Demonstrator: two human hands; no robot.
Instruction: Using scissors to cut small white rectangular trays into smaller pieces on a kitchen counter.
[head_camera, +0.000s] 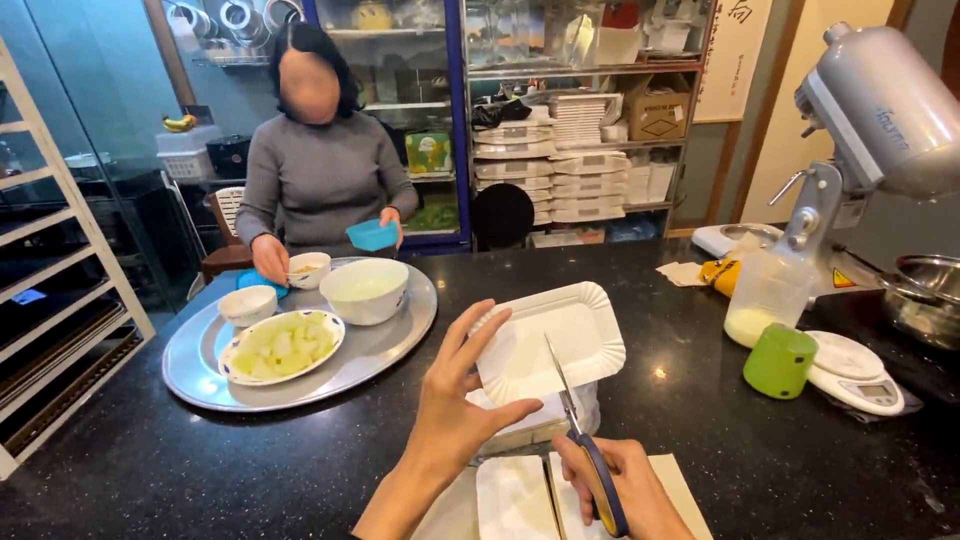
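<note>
The left hand (455, 400) holds a white paper tray (550, 345) by its edge, thumb under and fingers spread on top. The right hand (620, 490) grips blue scissors (585, 450), blades partly open and inside the tray. The cut looks about halfway across, so the far half is not cut yet. The tray is up over a stack of white pieces (515, 495) on the black counter (200, 470).

Across the counter, another person holds a blue cup (372, 235). A round silver platter (390, 340) carries 1 plate of pale green chunks (283, 345), 1 big white bowl (364, 290) and 2 small bowls (248, 305). A clear jug (765, 300) has a little white stuff at the bottom.
</note>
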